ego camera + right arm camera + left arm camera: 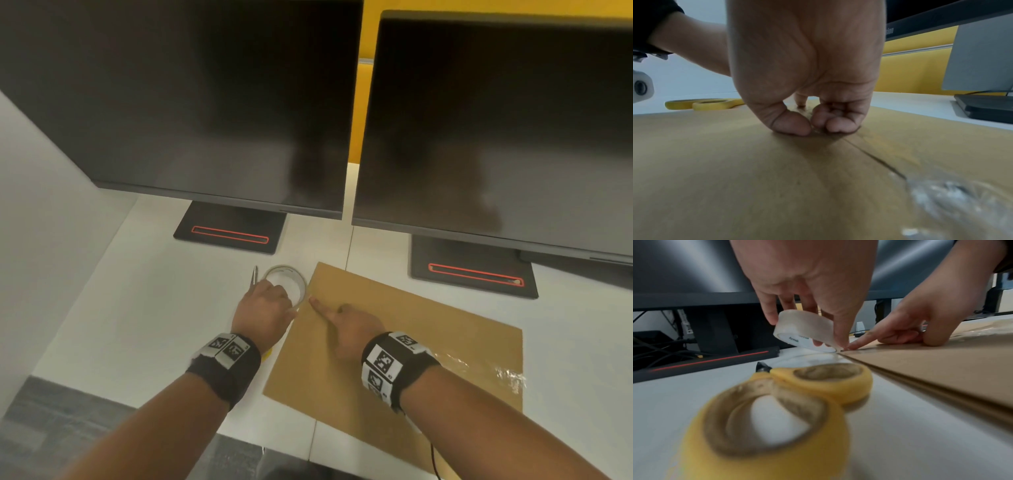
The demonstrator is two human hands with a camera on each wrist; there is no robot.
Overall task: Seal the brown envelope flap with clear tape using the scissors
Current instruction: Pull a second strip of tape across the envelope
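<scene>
The flat brown paper envelope (pixel 404 342) is laid on the white desk (pixel 137 308), and everything else is placed relative to it. The round roll of clear tape (pixel 805 331) is gripped by the left hand (pixel 263 315) and tilted just off the envelope's far-left corner. That corner is pressed by the extended forefinger of the right hand (pixel 349 330), its other fingers curled and holding nothing. The yellow-handled scissors (pixel 797 402) are left lying beside the envelope's left edge. A crinkled strip of clear tape (pixel 493 371) is already seen at the right end. Should the roll be pulled askew, the tape could wrinkle or miss the flap seam (pixel 875 158).
</scene>
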